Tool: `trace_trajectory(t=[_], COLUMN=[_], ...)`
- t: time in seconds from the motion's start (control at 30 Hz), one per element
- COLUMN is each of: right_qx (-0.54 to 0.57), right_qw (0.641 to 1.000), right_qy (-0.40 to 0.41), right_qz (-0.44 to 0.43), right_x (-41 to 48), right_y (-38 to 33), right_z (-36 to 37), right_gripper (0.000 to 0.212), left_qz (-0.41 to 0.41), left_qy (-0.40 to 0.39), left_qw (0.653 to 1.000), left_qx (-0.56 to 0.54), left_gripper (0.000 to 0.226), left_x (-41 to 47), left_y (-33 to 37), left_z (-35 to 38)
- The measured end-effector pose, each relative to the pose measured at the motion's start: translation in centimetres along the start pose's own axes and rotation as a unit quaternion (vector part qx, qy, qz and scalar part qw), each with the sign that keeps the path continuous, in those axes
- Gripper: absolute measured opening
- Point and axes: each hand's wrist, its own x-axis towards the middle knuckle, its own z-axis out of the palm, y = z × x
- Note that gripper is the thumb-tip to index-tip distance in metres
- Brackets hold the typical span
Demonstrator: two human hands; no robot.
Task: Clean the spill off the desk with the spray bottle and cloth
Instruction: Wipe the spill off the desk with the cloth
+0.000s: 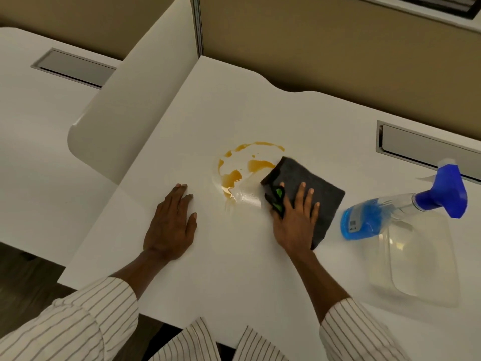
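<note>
An amber spill [231, 178] lies in rings and puddles at the middle of the white desk [234, 269]. A folded dark grey cloth [316, 188] with a green-and-black tag rests on the spill's right edge. My right hand [295, 220] presses flat on the cloth, fingers spread, thumb around its near-left corner. Left of the spill, my left hand [170, 225] lies palm down on the bare desk and holds nothing. A clear spray bottle [406, 212] with blue liquid and a blue trigger head lies on its side to the right of the cloth.
A clear plastic tray [416, 261] sits under and in front of the bottle at the right. A grey cable hatch [426, 148] is set into the desk at the back right. A white divider panel [135, 110] rises at the left, with a neighbouring desk beyond.
</note>
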Motion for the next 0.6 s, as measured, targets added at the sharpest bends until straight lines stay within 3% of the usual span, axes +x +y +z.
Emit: trace_trajectory(t=[0.13, 0.3, 0.43, 0.6], right_qx=[-0.002, 0.010, 0.002, -0.030], right_qw=[0.999, 0.991, 0.994, 0.999], right_qy=[-0.012, -0.034, -0.038, -0.004], right_qz=[-0.032, -0.128, -0.100, -0.025], right_x=[2.4, -3.8, -8.2, -2.9], right_y=[-2.6, -3.6, -1.2, 1.8], right_z=[-0.3, 0.3, 0.5, 0.0], right_gripper=[0.071, 0.070, 0.077, 0.072], left_qz=[0.002, 0.000, -0.001, 0.004], left_qy=[0.001, 0.004, 0.007, 0.008], left_qw=[1.000, 1.000, 1.000, 1.000], left_qx=[-0.001, -0.009, -0.014, -0.005], left_gripper=[0.051, 0.053, 0.052, 0.052], left_x=[-0.1, -0.1, 0.1, 0.0], left_y=[0.1, 0.2, 0.1, 0.0], left_z=[0.0, -0.1, -0.1, 0.0])
